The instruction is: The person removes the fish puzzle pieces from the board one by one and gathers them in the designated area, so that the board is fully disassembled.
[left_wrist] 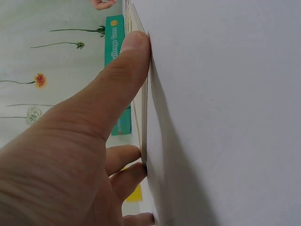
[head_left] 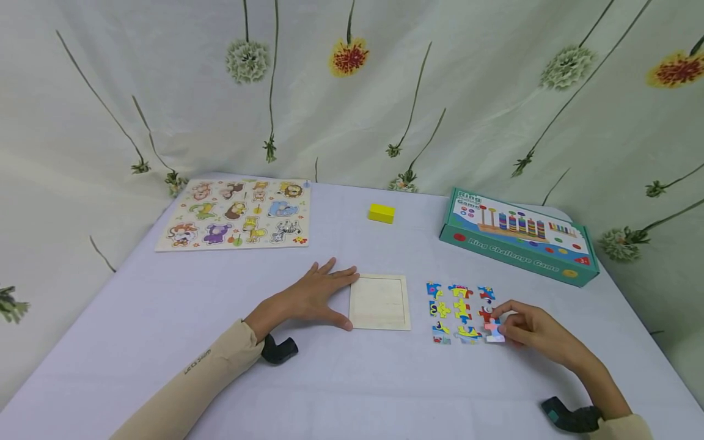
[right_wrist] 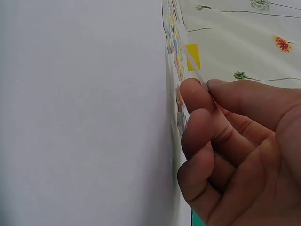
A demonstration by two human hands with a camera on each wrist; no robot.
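A shallow wooden puzzle tray (head_left: pixel 379 302) lies flat on the white cloth, its inside bare. My left hand (head_left: pixel 319 297) rests at the tray's left side, fingers spread, with thumb and fingertips touching its edge; the left wrist view shows the thumb (left_wrist: pixel 134 52) against the rim. To the right, several colourful jigsaw pieces (head_left: pixel 461 309) lie in loose rows. My right hand (head_left: pixel 536 333) pinches a pink and white puzzle piece (head_left: pixel 494 333) between thumb and forefinger at the lower right of those rows. Its thin edge (right_wrist: pixel 194 66) shows in the right wrist view, tilted above the cloth.
An animal picture board (head_left: pixel 236 215) lies at the back left. A yellow block (head_left: pixel 382 213) sits at the back middle. The green Ring Challenge Game box (head_left: pixel 519 235) stands at the back right. Behind the table hangs a flowered cloth (head_left: pixel 352 110).
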